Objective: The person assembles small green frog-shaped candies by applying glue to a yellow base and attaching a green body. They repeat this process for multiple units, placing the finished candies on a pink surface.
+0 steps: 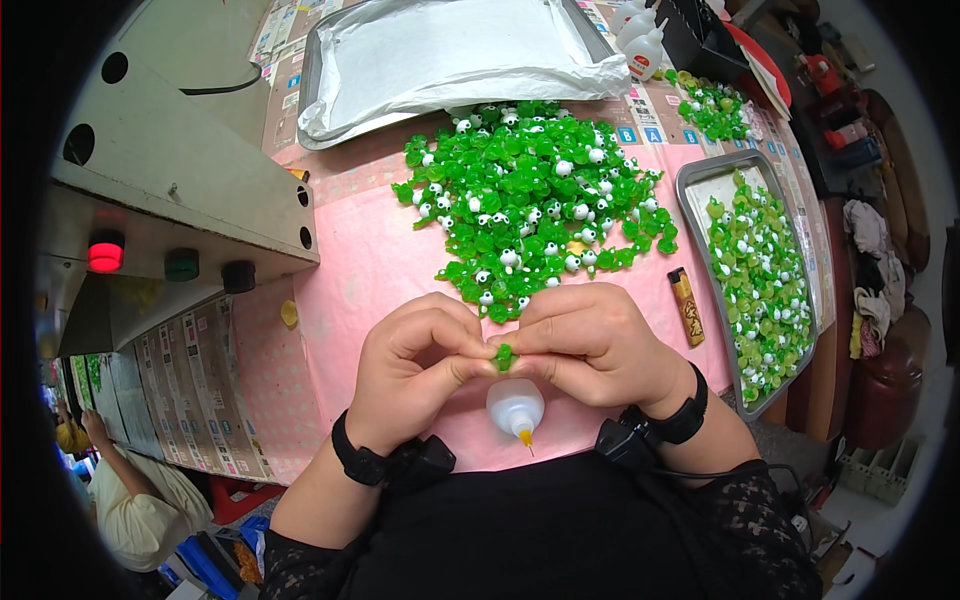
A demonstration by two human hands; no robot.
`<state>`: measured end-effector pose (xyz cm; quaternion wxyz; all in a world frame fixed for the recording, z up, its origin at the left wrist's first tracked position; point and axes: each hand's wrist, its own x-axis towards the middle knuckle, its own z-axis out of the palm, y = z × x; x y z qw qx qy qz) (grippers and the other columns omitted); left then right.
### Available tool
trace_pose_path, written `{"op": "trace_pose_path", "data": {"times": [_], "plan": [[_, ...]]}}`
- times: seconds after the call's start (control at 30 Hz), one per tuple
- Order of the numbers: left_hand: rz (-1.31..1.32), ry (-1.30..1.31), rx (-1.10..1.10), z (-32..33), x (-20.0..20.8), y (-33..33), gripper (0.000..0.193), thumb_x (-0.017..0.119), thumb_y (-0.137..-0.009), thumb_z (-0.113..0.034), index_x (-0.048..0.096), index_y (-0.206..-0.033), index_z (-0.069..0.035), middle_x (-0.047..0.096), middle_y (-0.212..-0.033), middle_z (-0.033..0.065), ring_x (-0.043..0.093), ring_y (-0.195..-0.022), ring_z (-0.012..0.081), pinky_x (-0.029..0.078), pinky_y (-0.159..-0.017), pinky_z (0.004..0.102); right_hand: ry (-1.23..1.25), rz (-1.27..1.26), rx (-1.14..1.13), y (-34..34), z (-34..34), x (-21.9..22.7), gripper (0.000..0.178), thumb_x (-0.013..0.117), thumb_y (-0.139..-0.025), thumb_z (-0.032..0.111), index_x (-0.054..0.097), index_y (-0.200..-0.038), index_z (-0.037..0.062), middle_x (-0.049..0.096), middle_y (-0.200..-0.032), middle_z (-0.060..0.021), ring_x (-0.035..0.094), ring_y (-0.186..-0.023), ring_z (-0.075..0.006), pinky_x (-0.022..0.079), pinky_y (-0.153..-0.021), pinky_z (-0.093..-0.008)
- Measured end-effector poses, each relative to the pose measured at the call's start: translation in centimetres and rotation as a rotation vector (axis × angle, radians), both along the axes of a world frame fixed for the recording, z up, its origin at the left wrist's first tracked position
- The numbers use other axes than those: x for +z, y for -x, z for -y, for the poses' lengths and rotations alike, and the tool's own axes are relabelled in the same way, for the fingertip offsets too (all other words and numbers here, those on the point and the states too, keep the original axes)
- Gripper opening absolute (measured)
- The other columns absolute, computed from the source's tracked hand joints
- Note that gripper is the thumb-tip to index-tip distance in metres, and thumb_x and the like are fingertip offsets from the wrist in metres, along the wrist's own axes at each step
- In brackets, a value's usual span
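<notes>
Between my left hand (425,358) and my right hand (598,342), a small green plastic figure (505,357) is pinched by thumbs and fingertips. Both hands are closed on it, and the fingertips hide part of its body. Just below it lies a white squeeze bottle (514,404), its yellow tip with a thin needle pointing toward me. Beyond my knuckles spreads a large heap of green figures (540,190), many with round white eyes. A dark strap circles each wrist.
On the right, a metal tray (690,200) holds many green figures, with a lighter (686,306) beside it. A paper-lined tray (450,60) sits at the back. White bottles (645,50) stand at back right. A metal machine (190,170) with a lit red button juts in from the left.
</notes>
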<state>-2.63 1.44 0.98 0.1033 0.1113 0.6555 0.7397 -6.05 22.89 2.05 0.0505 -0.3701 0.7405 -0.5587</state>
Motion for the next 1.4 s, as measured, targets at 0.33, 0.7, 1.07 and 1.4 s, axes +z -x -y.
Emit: {"op": "trace_pose_path", "data": {"times": [0.33, 0.7, 1.07, 1.4], "plan": [[0.049, -0.114, 0.011, -0.2, -0.5, 0.0, 0.014, 0.072, -0.079, 0.003, 0.064, -0.090, -0.002, 0.060, -0.094, 0.0065, 0.058, -0.089, 0.0146, 0.047, -0.080, 0.0270, -0.016, -0.043, -0.051, -0.1, 0.3, 0.1, 0.019, 0.071, -0.074, 0.004, 0.068, -0.093, 0.0010, 0.060, -0.076, -0.0114, 0.060, -0.067, -0.0276, 0.048, -0.058, -0.0359], [0.116, -0.154, 0.087, -0.8, -0.9, -0.4, 0.015, 0.064, -0.087, 0.005, 0.063, -0.102, 0.002, 0.063, -0.096, 0.0060, 0.062, -0.086, 0.0110, 0.050, -0.077, 0.0237, -0.072, -0.058, -0.153, -0.3, 0.7, 0.2, 0.025, 0.074, -0.073, 0.007, 0.064, -0.095, 0.0018, 0.059, -0.080, -0.0108, 0.061, -0.070, -0.0260, 0.048, -0.059, -0.0351], [-0.240, 0.441, -0.026, 0.5, 3.3, -1.2, 0.033, 0.072, -0.078, -0.006, 0.064, -0.109, -0.003, 0.060, -0.107, 0.0120, 0.061, -0.093, 0.0249, 0.051, -0.083, 0.0345, -0.289, -0.107, -0.268, -1.2, 0.4, 1.6, 0.020, 0.073, -0.075, 0.008, 0.063, -0.091, 0.0029, 0.057, -0.084, -0.0109, 0.059, -0.073, -0.0248, 0.047, -0.064, -0.0353], [-0.317, 1.139, 0.393, 12.0, 2.7, -1.2, 0.024, 0.061, -0.083, -0.004, 0.064, -0.107, -0.001, 0.062, -0.107, 0.0160, 0.060, -0.100, 0.0332, 0.047, -0.086, 0.0375, -0.655, -0.193, -0.659, -1.7, -10.5, 4.8, 0.020, 0.072, -0.074, 0.008, 0.063, -0.090, -0.0009, 0.059, -0.088, -0.0129, 0.059, -0.076, -0.0289, 0.047, -0.066, -0.0361]]}}
